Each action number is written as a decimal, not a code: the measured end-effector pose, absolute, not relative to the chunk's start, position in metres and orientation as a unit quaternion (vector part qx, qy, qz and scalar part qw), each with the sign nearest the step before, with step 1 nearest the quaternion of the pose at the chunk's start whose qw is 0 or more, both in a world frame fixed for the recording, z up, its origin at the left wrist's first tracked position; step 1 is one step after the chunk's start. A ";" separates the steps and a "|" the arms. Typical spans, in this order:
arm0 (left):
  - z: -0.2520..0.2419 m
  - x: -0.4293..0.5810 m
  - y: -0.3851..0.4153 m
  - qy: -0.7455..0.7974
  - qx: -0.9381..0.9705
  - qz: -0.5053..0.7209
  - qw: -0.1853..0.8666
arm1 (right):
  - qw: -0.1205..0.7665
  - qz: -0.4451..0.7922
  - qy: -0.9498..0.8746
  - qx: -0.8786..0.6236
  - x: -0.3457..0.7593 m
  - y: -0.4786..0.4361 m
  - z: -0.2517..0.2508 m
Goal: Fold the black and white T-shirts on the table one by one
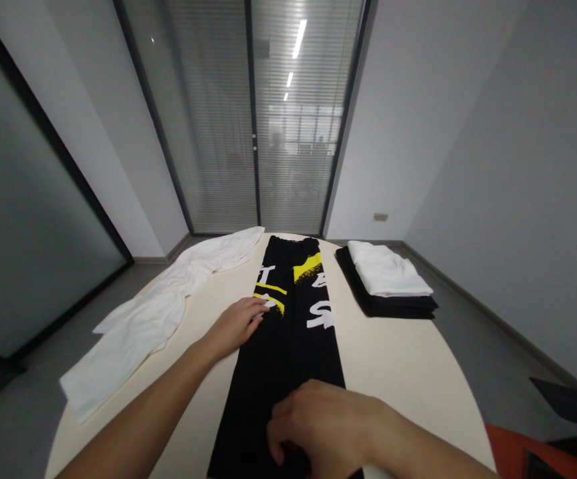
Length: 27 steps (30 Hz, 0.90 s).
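Black trousers [288, 359] with yellow and white printing lie lengthwise on the table, waistband at the far end. My left hand [233, 326] rests open on their left edge, fingers stretched over the yellow and white print. Lower down, my right hand [323, 426] is over the legs near the close end. Its fingers are bent downward, with dark fabric showing in the gap beside them; I see nothing held in it. Part of its fingertips and the near hem are hidden or cut off by the frame.
On the left of the pale round-edged table [398, 372] a white garment [153, 313] lies spread, overhanging the edge. At the right sits a folded stack, a white garment [385, 269] over black ones [403, 306]. A red chair [528, 452] stands at the lower right.
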State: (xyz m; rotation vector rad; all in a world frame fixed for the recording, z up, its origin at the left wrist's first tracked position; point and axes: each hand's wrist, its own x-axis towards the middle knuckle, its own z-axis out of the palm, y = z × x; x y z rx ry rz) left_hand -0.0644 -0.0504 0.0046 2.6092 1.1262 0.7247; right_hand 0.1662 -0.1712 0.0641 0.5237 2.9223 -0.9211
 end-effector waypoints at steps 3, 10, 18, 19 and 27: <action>0.008 -0.068 -0.054 0.373 0.890 0.227 0.132 | 0.037 -0.286 0.942 0.172 0.163 -0.175 0.065; 0.020 -0.068 -0.061 0.358 0.866 0.254 0.240 | 0.008 -0.388 0.899 0.202 0.165 -0.167 0.064; 0.053 -0.072 -0.072 0.252 0.774 0.248 0.525 | -0.200 -0.623 0.665 0.359 0.187 -0.130 0.059; 0.054 -0.072 -0.073 0.238 0.766 0.238 0.548 | -0.227 -0.632 0.643 0.367 0.190 -0.125 0.057; 0.046 -0.060 -0.077 0.363 0.762 0.296 0.447 | -0.286 -0.680 0.521 0.430 0.207 -0.090 0.038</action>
